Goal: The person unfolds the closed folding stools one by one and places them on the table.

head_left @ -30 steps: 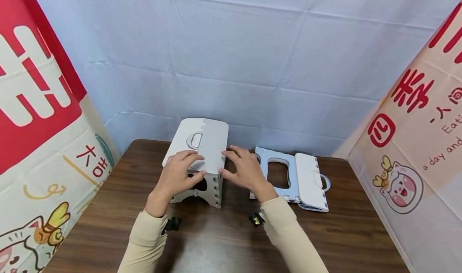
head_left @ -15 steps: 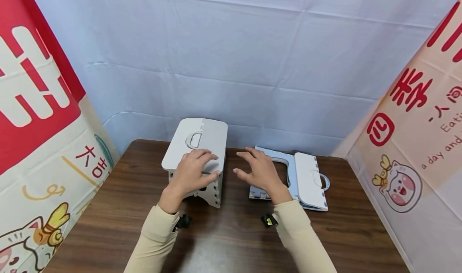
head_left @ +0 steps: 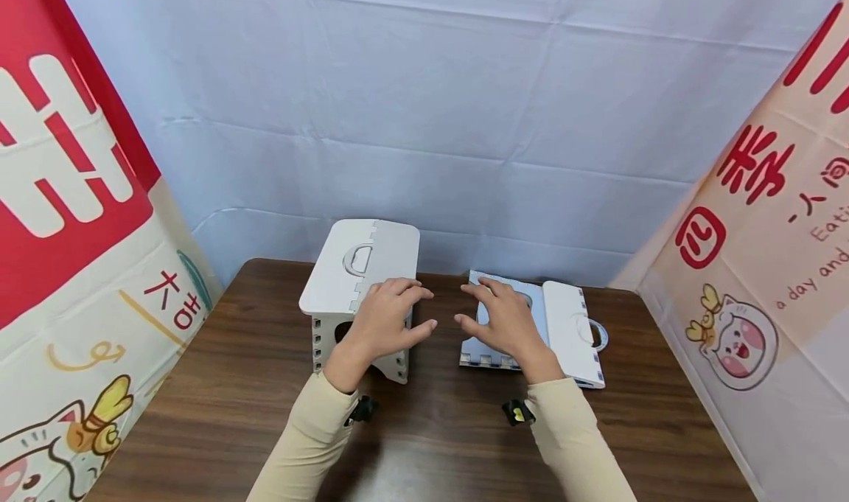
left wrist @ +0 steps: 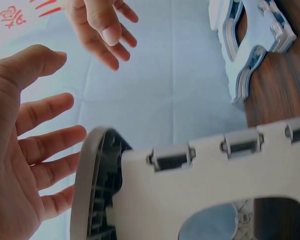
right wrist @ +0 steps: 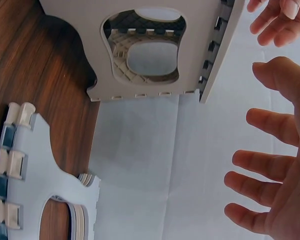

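Note:
A white folding stool (head_left: 334, 266) stands unfolded on its legs at the table's left back, a carrying handle set in its top. My left hand (head_left: 385, 321) hovers over its right front corner, fingers spread and relaxed; the left wrist view shows nothing in the palm. To the right, a second folding stool (head_left: 567, 318), white and light blue, lies folded flat with its handle loop sticking out. Above its left part hovers my right hand (head_left: 507, 321), fingers loosely spread and holding nothing, covering much of the blue leg panel (right wrist: 35, 165).
Both stools stand on a dark wooden table (head_left: 438, 443). Behind it hangs a pale blue cloth (head_left: 424, 119). Printed cloths flank it, a red and white one (head_left: 79, 192) at left and one with red lettering (head_left: 743, 251) at right.
Both hands have left the top of the unfolded stool and moved right. The right hand is now over the folded stool. Neither stool has visibly moved.

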A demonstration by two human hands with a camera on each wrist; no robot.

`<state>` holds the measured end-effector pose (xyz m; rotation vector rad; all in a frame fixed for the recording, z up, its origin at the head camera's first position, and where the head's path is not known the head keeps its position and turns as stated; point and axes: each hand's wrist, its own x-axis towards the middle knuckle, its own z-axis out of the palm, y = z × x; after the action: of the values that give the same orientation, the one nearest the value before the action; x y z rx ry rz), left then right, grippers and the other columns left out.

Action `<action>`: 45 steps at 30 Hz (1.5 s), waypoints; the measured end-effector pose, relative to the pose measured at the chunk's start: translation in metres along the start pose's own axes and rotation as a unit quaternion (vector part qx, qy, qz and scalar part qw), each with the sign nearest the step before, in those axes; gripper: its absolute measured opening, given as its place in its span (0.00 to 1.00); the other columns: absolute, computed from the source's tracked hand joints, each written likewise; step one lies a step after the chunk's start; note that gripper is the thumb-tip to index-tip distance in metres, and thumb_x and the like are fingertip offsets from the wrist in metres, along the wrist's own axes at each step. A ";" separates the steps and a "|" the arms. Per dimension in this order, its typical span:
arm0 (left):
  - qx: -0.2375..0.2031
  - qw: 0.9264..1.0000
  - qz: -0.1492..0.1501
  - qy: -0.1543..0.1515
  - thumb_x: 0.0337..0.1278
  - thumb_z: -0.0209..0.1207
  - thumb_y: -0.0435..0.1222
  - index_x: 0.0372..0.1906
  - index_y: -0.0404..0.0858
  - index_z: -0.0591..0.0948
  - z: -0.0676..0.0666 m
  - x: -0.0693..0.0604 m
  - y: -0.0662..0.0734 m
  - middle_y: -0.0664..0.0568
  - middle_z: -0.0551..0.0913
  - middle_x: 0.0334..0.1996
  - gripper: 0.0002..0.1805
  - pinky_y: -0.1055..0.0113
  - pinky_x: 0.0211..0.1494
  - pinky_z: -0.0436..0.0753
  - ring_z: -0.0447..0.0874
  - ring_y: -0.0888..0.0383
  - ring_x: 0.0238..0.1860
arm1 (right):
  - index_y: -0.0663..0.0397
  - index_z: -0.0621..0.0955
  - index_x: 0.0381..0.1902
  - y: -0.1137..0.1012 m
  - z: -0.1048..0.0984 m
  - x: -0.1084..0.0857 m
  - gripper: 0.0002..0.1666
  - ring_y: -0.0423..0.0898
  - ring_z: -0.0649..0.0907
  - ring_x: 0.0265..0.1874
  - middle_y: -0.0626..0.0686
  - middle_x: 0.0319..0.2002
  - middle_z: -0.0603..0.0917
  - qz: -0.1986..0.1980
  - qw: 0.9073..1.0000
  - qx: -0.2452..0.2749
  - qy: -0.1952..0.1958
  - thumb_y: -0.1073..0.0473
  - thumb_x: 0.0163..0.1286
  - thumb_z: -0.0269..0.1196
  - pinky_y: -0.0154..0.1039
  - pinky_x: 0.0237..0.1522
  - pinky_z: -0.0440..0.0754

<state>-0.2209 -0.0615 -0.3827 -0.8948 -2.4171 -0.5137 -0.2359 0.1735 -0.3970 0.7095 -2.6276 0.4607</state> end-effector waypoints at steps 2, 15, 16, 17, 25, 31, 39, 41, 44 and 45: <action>-0.007 1.000 0.003 -0.002 0.51 0.61 0.49 0.46 0.43 0.81 0.003 0.003 0.004 0.48 0.78 0.47 0.20 0.51 0.47 0.72 0.75 0.49 0.48 | 0.51 0.77 0.57 0.004 -0.002 -0.003 0.31 0.63 0.75 0.50 0.64 0.57 0.72 0.006 1.000 -0.001 0.000 0.44 0.57 0.66 0.64 0.46 0.69; 0.016 0.999 0.047 -0.002 0.50 0.62 0.48 0.45 0.43 0.81 0.028 0.010 0.021 0.49 0.78 0.44 0.18 0.53 0.46 0.74 0.75 0.51 0.48 | 0.54 0.77 0.57 0.027 -0.008 -0.025 0.33 0.67 0.72 0.52 0.66 0.58 0.71 0.042 0.999 0.009 -0.010 0.44 0.57 0.66 0.64 0.48 0.67; 0.020 0.998 0.052 -0.004 0.51 0.62 0.48 0.45 0.43 0.81 0.031 0.010 0.022 0.49 0.78 0.44 0.18 0.54 0.46 0.74 0.74 0.51 0.48 | 0.54 0.77 0.57 0.029 -0.008 -0.027 0.32 0.67 0.72 0.51 0.66 0.58 0.71 0.043 0.999 0.009 -0.008 0.44 0.57 0.66 0.64 0.47 0.67; 0.021 0.998 0.057 -0.005 0.50 0.62 0.48 0.45 0.43 0.81 0.034 0.011 0.023 0.49 0.78 0.44 0.18 0.54 0.46 0.74 0.74 0.52 0.49 | 0.54 0.77 0.56 0.031 -0.008 -0.028 0.32 0.67 0.73 0.51 0.66 0.58 0.71 0.043 0.999 0.008 -0.006 0.44 0.57 0.66 0.64 0.47 0.68; 0.041 0.996 0.074 -0.003 0.50 0.62 0.49 0.43 0.44 0.82 0.051 0.011 0.030 0.51 0.78 0.43 0.18 0.58 0.43 0.75 0.75 0.52 0.47 | 0.53 0.76 0.58 0.044 -0.007 -0.038 0.32 0.68 0.72 0.51 0.66 0.58 0.71 0.048 0.999 0.015 -0.004 0.45 0.58 0.66 0.65 0.47 0.66; 0.089 0.994 0.051 -0.030 0.50 0.61 0.51 0.47 0.46 0.81 0.060 0.010 0.037 0.50 0.76 0.45 0.20 0.58 0.43 0.75 0.75 0.51 0.47 | 0.55 0.76 0.58 0.053 -0.006 -0.048 0.33 0.69 0.70 0.52 0.68 0.58 0.70 0.075 0.997 0.007 -0.018 0.44 0.58 0.65 0.66 0.49 0.65; 0.096 0.993 0.021 -0.073 0.49 0.62 0.53 0.50 0.48 0.78 0.069 0.005 0.041 0.49 0.75 0.50 0.23 0.57 0.43 0.74 0.74 0.50 0.49 | 0.55 0.75 0.59 0.062 -0.006 -0.058 0.33 0.70 0.69 0.53 0.69 0.59 0.68 0.101 0.994 0.004 -0.030 0.45 0.59 0.65 0.67 0.46 0.65; 0.092 0.993 0.015 -0.075 0.48 0.63 0.53 0.50 0.47 0.78 0.071 0.004 0.042 0.48 0.75 0.50 0.24 0.57 0.44 0.74 0.74 0.50 0.49 | 0.55 0.75 0.59 0.065 -0.006 -0.060 0.34 0.70 0.69 0.53 0.69 0.59 0.68 0.104 0.994 -0.002 -0.031 0.44 0.59 0.65 0.67 0.46 0.65; 0.086 0.993 0.004 -0.084 0.48 0.62 0.54 0.50 0.47 0.78 0.074 0.004 0.042 0.49 0.74 0.51 0.25 0.57 0.45 0.73 0.74 0.50 0.50 | 0.56 0.75 0.58 0.068 -0.005 -0.062 0.33 0.70 0.69 0.53 0.70 0.58 0.68 0.106 0.994 -0.005 -0.031 0.44 0.59 0.65 0.68 0.46 0.65; 0.085 0.992 0.000 -0.088 0.49 0.62 0.54 0.51 0.47 0.78 0.075 0.004 0.042 0.49 0.74 0.51 0.25 0.57 0.45 0.73 0.74 0.50 0.50 | 0.56 0.76 0.58 0.069 -0.005 -0.063 0.33 0.71 0.69 0.53 0.70 0.58 0.69 0.107 0.994 -0.007 -0.031 0.44 0.59 0.65 0.68 0.46 0.65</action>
<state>-0.2195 0.0082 -0.4336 -0.9000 -2.5732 -0.2317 -0.2207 0.2577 -0.4346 0.4453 -2.7764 0.4860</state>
